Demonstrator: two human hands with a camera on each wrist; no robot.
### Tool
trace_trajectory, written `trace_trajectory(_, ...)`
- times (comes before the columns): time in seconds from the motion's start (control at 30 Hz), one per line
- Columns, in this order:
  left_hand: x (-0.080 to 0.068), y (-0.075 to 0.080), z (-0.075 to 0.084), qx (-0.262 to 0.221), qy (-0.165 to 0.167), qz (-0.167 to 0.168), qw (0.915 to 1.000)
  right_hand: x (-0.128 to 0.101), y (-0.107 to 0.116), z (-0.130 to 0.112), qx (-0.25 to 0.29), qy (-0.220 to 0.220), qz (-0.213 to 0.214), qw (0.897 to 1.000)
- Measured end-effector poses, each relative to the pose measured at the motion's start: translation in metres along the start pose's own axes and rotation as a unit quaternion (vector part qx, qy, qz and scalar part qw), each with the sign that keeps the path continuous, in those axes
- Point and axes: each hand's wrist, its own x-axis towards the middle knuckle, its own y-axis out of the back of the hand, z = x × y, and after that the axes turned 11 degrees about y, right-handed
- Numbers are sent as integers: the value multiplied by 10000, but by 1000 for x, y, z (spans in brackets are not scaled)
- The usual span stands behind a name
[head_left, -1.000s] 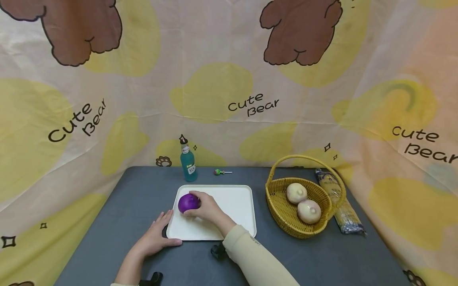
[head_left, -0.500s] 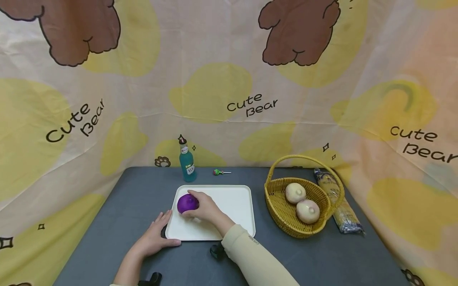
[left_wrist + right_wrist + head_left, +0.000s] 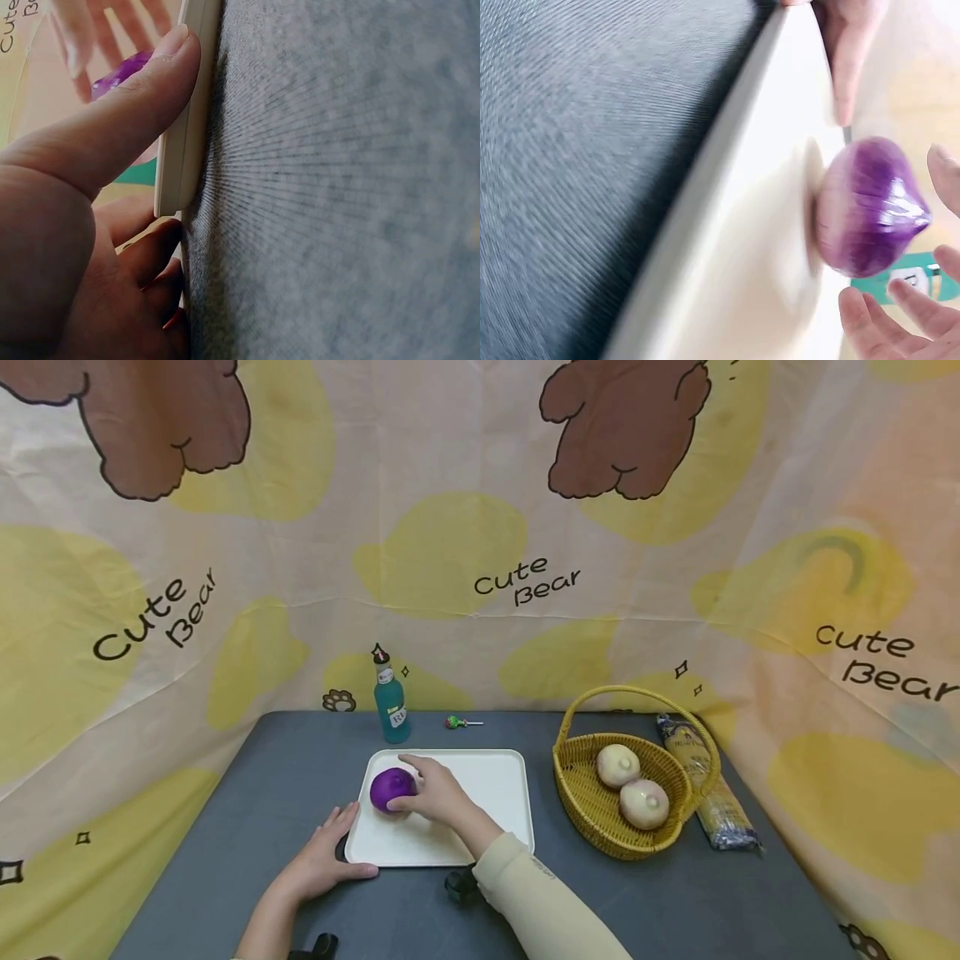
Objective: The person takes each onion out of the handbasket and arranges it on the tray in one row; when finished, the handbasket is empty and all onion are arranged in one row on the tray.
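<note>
A purple onion (image 3: pixel 392 790) sits on the left part of a white tray (image 3: pixel 480 810). My right hand (image 3: pixel 442 797) is beside it, thumb and fingers spread; in the right wrist view the fingertips (image 3: pixel 855 311) stand apart from the onion (image 3: pixel 870 206). At the tray's near left corner rests my left hand (image 3: pixel 322 856), its fingers stretched along the left side and its thumb along the front edge. The left wrist view shows this thumb (image 3: pixel 127 112) against the tray's rim (image 3: pixel 180 150), with the onion partly hidden behind it.
A blue-green bottle (image 3: pixel 391 702) stands behind the tray, with a lollipop (image 3: pixel 459 722) to its right. To the right, a wicker basket (image 3: pixel 600 839) with a tall handle holds two pale onions (image 3: pixel 643 803). Beyond it lies a long plastic packet (image 3: pixel 723 810). A printed cloth hangs behind the table.
My right hand has let go of the purple onion, its fingers opening and drawing slightly to the right. The onion stays on the tray, and my left hand keeps its place.
</note>
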Motion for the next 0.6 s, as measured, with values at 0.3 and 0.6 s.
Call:
trace_trajectory(0.3,2,0,-1,1,82,7,10000,-6,18,-14,317,156,210,9992)
trace_trajectory(0.6,0,1,0,-20,59,-36,10000,-17,33,-25,393,299,331,9982)
